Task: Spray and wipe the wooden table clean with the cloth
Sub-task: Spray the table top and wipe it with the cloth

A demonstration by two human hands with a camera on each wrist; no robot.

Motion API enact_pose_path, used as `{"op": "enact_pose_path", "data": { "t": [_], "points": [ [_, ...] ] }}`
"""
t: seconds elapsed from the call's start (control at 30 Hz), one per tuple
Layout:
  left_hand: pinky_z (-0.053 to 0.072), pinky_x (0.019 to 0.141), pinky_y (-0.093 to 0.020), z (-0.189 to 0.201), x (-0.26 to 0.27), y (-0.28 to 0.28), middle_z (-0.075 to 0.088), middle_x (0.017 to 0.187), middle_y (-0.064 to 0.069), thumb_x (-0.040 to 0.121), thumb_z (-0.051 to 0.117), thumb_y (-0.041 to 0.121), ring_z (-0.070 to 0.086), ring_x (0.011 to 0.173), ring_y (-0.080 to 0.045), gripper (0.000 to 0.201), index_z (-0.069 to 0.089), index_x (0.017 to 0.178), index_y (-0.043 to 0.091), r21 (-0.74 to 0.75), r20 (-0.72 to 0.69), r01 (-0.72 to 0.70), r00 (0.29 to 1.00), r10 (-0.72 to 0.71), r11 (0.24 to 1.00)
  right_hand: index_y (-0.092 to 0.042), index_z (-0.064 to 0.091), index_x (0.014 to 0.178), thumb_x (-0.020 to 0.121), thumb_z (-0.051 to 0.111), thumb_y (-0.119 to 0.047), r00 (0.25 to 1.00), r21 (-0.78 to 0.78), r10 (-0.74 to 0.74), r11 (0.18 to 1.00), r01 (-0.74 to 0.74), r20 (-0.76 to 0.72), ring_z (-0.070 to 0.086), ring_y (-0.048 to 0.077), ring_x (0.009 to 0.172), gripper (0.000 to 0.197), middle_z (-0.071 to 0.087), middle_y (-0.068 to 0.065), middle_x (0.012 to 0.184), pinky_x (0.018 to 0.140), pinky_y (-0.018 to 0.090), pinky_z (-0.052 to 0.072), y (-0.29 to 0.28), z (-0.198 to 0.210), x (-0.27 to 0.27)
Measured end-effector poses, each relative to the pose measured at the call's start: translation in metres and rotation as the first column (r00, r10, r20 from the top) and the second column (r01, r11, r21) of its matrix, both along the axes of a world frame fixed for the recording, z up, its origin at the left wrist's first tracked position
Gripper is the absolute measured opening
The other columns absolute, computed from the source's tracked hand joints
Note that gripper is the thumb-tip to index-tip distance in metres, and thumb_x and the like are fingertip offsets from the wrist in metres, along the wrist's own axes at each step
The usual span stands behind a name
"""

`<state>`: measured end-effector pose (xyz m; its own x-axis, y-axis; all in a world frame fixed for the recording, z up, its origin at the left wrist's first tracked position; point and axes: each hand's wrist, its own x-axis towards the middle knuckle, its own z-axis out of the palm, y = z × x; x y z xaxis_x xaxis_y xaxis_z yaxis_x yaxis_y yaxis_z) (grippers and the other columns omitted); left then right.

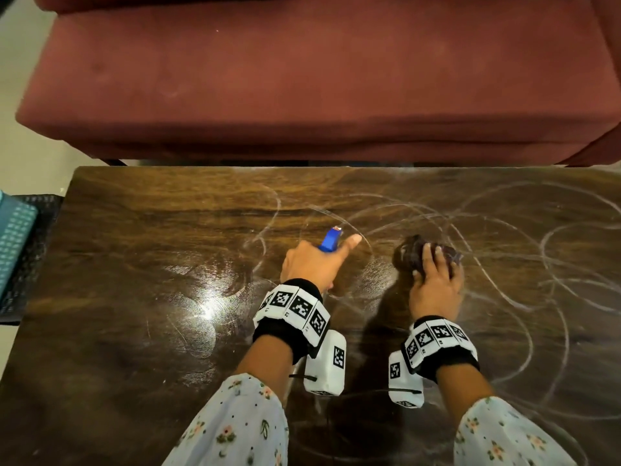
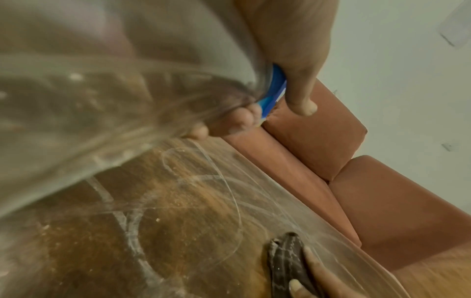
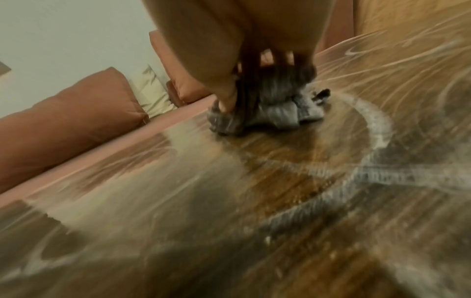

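While left hand (image 1: 311, 262) grips spray bottle (image 1: 331, 240), right hand (image 1: 437, 284) presses cloth (image 1: 411, 253).

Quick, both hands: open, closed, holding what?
Left hand: closed round the clear spray bottle with the blue nozzle, thumb sticking out.
Right hand: fingers curled on the crumpled dark cloth, pressing it onto the wooden table.

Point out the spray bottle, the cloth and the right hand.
spray bottle (image 1: 331, 241): head view, on its blue nozzle head above the left hand.
cloth (image 3: 267, 108): right wrist view, on the bunched grey folds.
right hand (image 1: 437, 287): head view, on the back of the hand.
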<state>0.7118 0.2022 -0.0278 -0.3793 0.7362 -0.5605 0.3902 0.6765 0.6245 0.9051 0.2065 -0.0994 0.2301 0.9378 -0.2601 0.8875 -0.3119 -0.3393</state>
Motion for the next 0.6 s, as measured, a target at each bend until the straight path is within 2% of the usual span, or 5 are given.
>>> {"op": "enact_pose_path", "data": {
  "t": [0.13,0.27,0.43,0.53,0.6],
  "points": [
    [0.06,0.077,-0.038,-0.008,-0.019,0.011,0.072,0.061,0.002,0.061,0.06,0.077,0.067,0.054,-0.014,0.066,0.072,0.076,0.013,0.009,0.102,-0.062,0.993,0.061,0.998,-0.027,-0.005,0.148,0.097,0.034,-0.037,0.998,-0.232,0.06,0.971,-0.054,0.015,-0.013,0.036,0.143,0.065,-0.01,-0.002,0.158,0.117,0.05,0.0,0.003,-0.012,-0.011],
    [0.059,0.078,-0.038,-0.005,-0.054,0.022,0.073,0.064,0.001,0.069,0.06,0.072,0.07,0.061,-0.019,0.057,0.069,0.069,0.016,0.053,0.099,-0.143,0.986,0.137,0.988,-0.029,-0.008,0.147,0.097,0.032,-0.04,0.998,-0.233,0.053,0.972,-0.043,0.035,-0.015,0.037,0.142,0.065,-0.014,-0.002,0.158,0.115,0.053,-0.002,0.03,-0.016,-0.018],
    [0.054,0.073,-0.032,0.0,-0.117,0.028,0.07,0.062,-0.004,0.076,0.056,0.068,0.058,0.044,-0.012,0.057,0.064,0.062,0.013,0.086,0.078,-0.238,0.97,0.231,0.968,-0.032,-0.012,0.146,0.097,0.028,-0.044,0.995,-0.22,0.083,0.973,-0.068,0.058,-0.015,0.036,0.142,0.065,-0.016,-0.004,0.157,0.115,0.053,-0.003,0.087,-0.018,-0.061],
    [0.046,0.066,-0.024,-0.001,-0.149,0.025,0.068,0.06,-0.001,0.078,0.054,0.067,0.056,0.04,-0.004,0.056,0.063,0.06,0.014,0.091,0.013,-0.244,0.97,0.244,0.966,-0.033,-0.014,0.145,0.097,0.027,-0.044,0.972,-0.198,0.234,0.954,-0.226,0.018,-0.017,0.036,0.142,0.064,-0.018,-0.005,0.157,0.114,0.053,-0.005,0.099,-0.021,-0.118],
    [0.051,0.075,-0.03,-0.004,-0.165,0.022,0.068,0.062,-0.001,0.077,0.055,0.067,0.062,0.052,-0.011,0.056,0.063,0.058,0.015,0.091,-0.011,-0.275,0.961,0.277,0.957,-0.035,-0.012,0.145,0.097,0.027,-0.043,0.924,-0.157,0.383,0.912,-0.38,-0.01,-0.018,0.035,0.142,0.063,-0.017,-0.006,0.157,0.114,0.052,-0.007,0.098,-0.022,-0.162]
  ]
}}
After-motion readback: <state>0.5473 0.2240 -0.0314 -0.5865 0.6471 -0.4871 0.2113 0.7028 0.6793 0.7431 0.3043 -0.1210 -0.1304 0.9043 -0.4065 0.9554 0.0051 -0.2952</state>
